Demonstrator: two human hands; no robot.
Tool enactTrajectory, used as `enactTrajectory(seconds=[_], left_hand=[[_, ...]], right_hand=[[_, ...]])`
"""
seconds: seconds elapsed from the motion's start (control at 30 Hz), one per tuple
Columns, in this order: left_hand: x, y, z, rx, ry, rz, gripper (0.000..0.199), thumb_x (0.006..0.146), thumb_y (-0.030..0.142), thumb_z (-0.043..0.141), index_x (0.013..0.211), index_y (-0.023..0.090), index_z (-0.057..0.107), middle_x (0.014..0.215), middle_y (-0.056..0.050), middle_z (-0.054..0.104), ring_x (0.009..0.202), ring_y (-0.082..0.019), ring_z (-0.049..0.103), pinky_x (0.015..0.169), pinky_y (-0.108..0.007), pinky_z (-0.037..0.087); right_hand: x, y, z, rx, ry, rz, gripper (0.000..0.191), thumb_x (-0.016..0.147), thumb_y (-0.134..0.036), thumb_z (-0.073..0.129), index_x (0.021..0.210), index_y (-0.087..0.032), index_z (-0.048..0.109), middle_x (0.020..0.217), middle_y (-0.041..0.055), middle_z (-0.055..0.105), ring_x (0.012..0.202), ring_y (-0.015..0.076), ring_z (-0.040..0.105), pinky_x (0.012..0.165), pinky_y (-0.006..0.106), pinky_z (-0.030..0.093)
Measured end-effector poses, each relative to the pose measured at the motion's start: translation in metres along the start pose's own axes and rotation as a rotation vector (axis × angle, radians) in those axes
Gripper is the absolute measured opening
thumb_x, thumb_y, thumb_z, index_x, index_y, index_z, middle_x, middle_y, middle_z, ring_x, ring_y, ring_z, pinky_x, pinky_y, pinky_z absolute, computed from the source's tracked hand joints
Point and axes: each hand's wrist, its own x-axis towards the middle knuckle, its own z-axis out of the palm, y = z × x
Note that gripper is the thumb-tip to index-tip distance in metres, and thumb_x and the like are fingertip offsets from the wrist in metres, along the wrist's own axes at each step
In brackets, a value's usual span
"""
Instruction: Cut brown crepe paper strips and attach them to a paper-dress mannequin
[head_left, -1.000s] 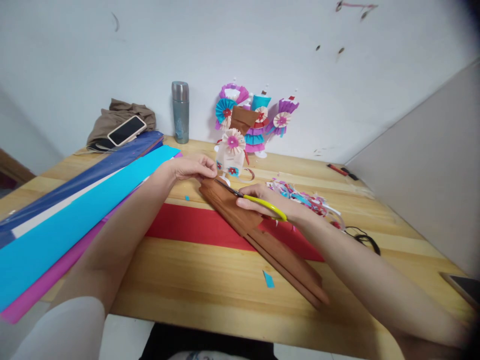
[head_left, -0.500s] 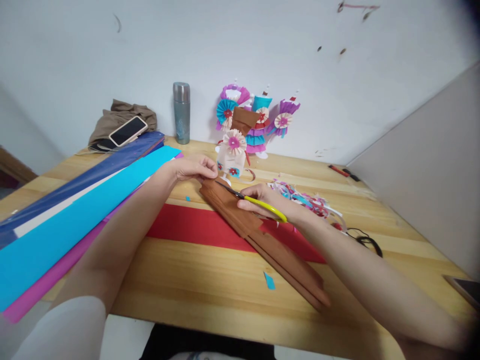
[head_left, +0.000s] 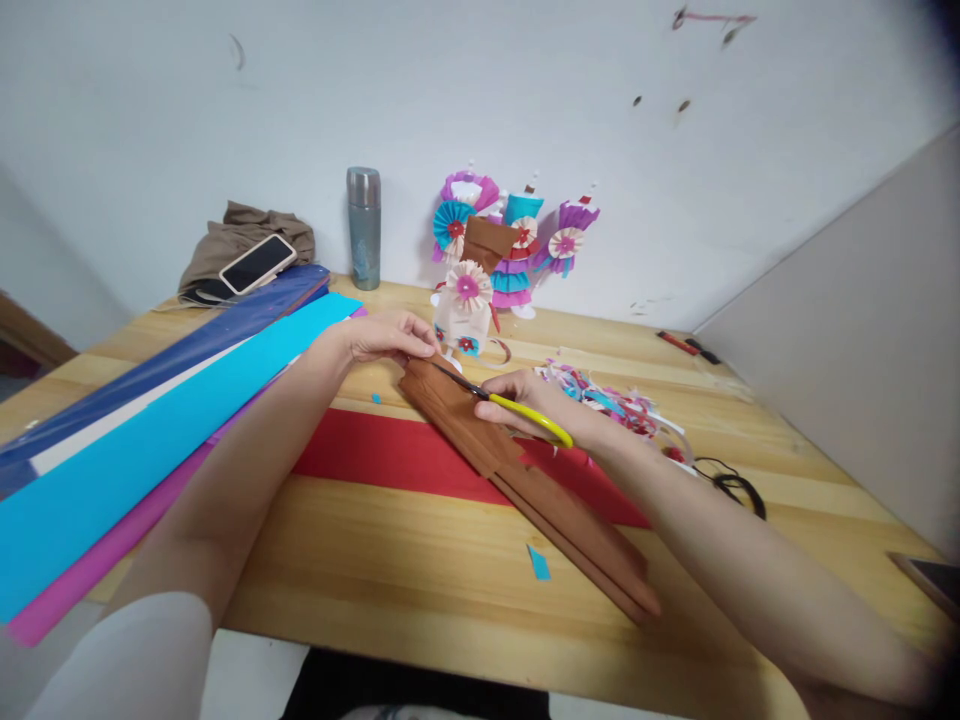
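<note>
Left hand (head_left: 395,336) pinches far end of brown paper (head_left: 484,432), lying across red paper (head_left: 382,455) on desk (head_left: 375,560); right hand (head_left: 540,393) grip wrapped round yellow-handled scissors (head_left: 520,405), blades at brown paper.

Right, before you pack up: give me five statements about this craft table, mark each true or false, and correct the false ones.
1. The left hand holds the scissors. False: the right hand has the yellow-handled scissors; the left hand holds the far end of the brown paper.
2. The brown paper lies across the red paper. True.
3. The bright blue paper is on the table's left side. True.
4. The bottle lies on its side. False: the bottle stands upright.
5. The phone has a dark screen. True.
</note>
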Motion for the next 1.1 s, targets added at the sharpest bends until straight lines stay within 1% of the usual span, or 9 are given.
enactTrajectory(seconds=[0.1, 0.23, 0.4, 0.5, 0.6, 0.67, 0.77, 0.93, 1.1], left_hand=[[-0.001, -0.001, -0.001, -0.009, -0.039, 0.005, 0.039, 0.06, 0.039, 0.086, 0.088, 0.013, 0.074, 0.085, -0.005, 0.071, 0.078, -0.015, 0.062, 0.069, -0.024, 0.044], [-0.004, 0.0, -0.003, -0.04, -0.07, 0.019, 0.044, 0.062, 0.045, 0.084, 0.093, 0.014, 0.075, 0.092, -0.007, 0.073, 0.084, -0.017, 0.064, 0.073, -0.025, 0.045], [-0.006, 0.001, -0.002, -0.109, -0.082, -0.015, 0.05, 0.063, 0.051, 0.083, 0.091, 0.011, 0.074, 0.091, -0.008, 0.073, 0.084, -0.019, 0.062, 0.07, -0.025, 0.045], [-0.004, 0.0, -0.002, -0.12, -0.057, -0.057, 0.045, 0.06, 0.049, 0.085, 0.081, 0.011, 0.073, 0.08, -0.006, 0.07, 0.076, -0.015, 0.061, 0.069, -0.024, 0.046], [-0.002, -0.002, -0.004, -0.116, -0.011, -0.058, 0.041, 0.054, 0.045, 0.089, 0.071, 0.013, 0.069, 0.068, 0.0, 0.065, 0.066, -0.011, 0.058, 0.063, -0.021, 0.044], [-0.002, -0.004, -0.006, -0.117, -0.027, -0.053, 0.043, 0.055, 0.048, 0.088, 0.073, 0.013, 0.07, 0.071, -0.001, 0.067, 0.066, -0.011, 0.059, 0.062, -0.021, 0.045], [-0.002, -0.008, -0.009, -0.096, -0.1, -0.036, 0.048, 0.057, 0.054, 0.085, 0.078, 0.013, 0.073, 0.08, -0.004, 0.071, 0.073, -0.013, 0.063, 0.065, -0.021, 0.047], [0.002, -0.015, -0.013, 0.003, -0.221, 0.049, 0.044, 0.061, 0.039, 0.087, 0.096, 0.014, 0.076, 0.091, -0.007, 0.076, 0.083, -0.018, 0.068, 0.078, -0.025, 0.049], [0.006, -0.018, -0.013, 0.056, -0.228, 0.08, 0.034, 0.065, 0.033, 0.084, 0.094, 0.015, 0.078, 0.091, -0.007, 0.077, 0.082, -0.019, 0.069, 0.079, -0.024, 0.048]], right_hand=[[0.0, -0.002, 0.0, -0.049, 0.021, -0.011, 0.057, 0.074, -0.071, 0.059, 0.057, -0.02, 0.041, 0.05, -0.0059, 0.034, 0.045, 0.0071, 0.032, 0.045, 0.023, 0.022], [0.0, -0.004, 0.0, -0.065, 0.031, -0.05, 0.058, 0.076, -0.072, 0.056, 0.056, -0.02, 0.039, 0.05, -0.0056, 0.033, 0.045, 0.0072, 0.031, 0.045, 0.023, 0.022], [-0.001, -0.004, 0.0, -0.061, 0.039, -0.027, 0.057, 0.075, -0.072, 0.057, 0.056, -0.02, 0.039, 0.048, -0.0058, 0.033, 0.044, 0.0073, 0.031, 0.043, 0.022, 0.022], [-0.001, -0.004, 0.001, -0.058, 0.043, -0.011, 0.057, 0.074, -0.072, 0.057, 0.056, -0.021, 0.039, 0.047, -0.0058, 0.035, 0.043, 0.0074, 0.031, 0.043, 0.023, 0.022], [-0.001, -0.005, 0.001, -0.05, 0.039, -0.008, 0.057, 0.074, -0.072, 0.057, 0.056, -0.021, 0.039, 0.047, -0.0059, 0.035, 0.043, 0.0073, 0.032, 0.043, 0.023, 0.023], [-0.002, -0.006, 0.001, -0.038, 0.041, -0.002, 0.058, 0.074, -0.073, 0.057, 0.056, -0.021, 0.039, 0.047, -0.0061, 0.034, 0.043, 0.0072, 0.032, 0.043, 0.023, 0.023], [-0.002, -0.006, 0.0, -0.018, 0.05, -0.004, 0.059, 0.074, -0.074, 0.056, 0.056, -0.021, 0.038, 0.048, -0.0064, 0.033, 0.043, 0.007, 0.032, 0.043, 0.023, 0.022], [-0.003, -0.005, 0.0, -0.014, 0.034, 0.01, 0.059, 0.073, -0.075, 0.056, 0.059, -0.02, 0.041, 0.051, -0.0062, 0.034, 0.045, 0.0074, 0.033, 0.045, 0.023, 0.023], [-0.002, -0.007, 0.0, -0.009, -0.022, -0.042, 0.058, 0.075, -0.075, 0.054, 0.061, -0.02, 0.039, 0.058, -0.0059, 0.032, 0.051, 0.008, 0.031, 0.048, 0.024, 0.024]])
